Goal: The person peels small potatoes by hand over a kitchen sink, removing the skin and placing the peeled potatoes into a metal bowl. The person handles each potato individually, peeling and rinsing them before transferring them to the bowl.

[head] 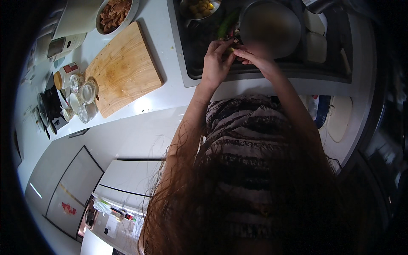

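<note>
Over the near edge of a dark kitchen sink (204, 68), my left hand (217, 60) and my right hand (256, 60) meet at the fingertips. Between them they hold a small pale yellow piece (230, 50), perhaps a garlic clove; its exact kind cannot be told. Just beyond my fingers lie a long green pepper (228, 25) and something small and red. A large round bowl (271, 30), blurred in the picture, stands in the sink by my right hand. At the sink's far left is a metal bowl (204, 9) with yellowish pieces in it.
Left of the sink, a wooden cutting board (124, 70) lies on the white counter (169, 92). Behind it stands a bowl of raw meat (115, 16). Glass jars (88, 92) crowd the board's left edge. Pale containers (316, 47) sit at the sink's right side.
</note>
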Available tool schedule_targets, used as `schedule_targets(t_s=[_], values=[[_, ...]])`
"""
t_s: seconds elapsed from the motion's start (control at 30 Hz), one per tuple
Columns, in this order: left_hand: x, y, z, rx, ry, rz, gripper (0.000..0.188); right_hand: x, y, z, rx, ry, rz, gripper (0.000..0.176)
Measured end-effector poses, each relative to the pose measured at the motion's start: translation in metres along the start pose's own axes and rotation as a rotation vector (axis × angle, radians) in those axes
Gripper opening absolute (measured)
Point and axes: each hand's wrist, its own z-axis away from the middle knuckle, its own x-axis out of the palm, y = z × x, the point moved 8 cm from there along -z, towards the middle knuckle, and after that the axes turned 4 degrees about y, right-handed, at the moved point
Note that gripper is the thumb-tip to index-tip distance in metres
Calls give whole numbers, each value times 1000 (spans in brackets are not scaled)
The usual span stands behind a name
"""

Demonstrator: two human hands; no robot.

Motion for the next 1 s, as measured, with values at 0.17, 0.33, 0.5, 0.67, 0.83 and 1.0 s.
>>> schedule_targets(t_s=[0.17, 0.33, 0.5, 0.67, 0.83, 1.0], values=[[-4, 1, -3, -45, 10, 41, 37, 1, -11, 1, -44, -23, 25, 32], [-3, 1, 0, -63, -13, 43, 31, 1, -16, 3, -135, -34, -12, 29], [0, -23, 3, -257, -18, 245, 27, 1, -15, 4, -137, 11, -54, 30], [-1, -23, 0, -298, -51, 412, 27, 7, -19, 2, -176, 28, 15, 31], [-2, -14, -4, -226, -129, 221, 27, 10, -39, 8, -410, 199, 397, 30], [5, -30, -1, -388, -38, 424, 23, 11, -46, 9, -432, 291, 500, 30]])
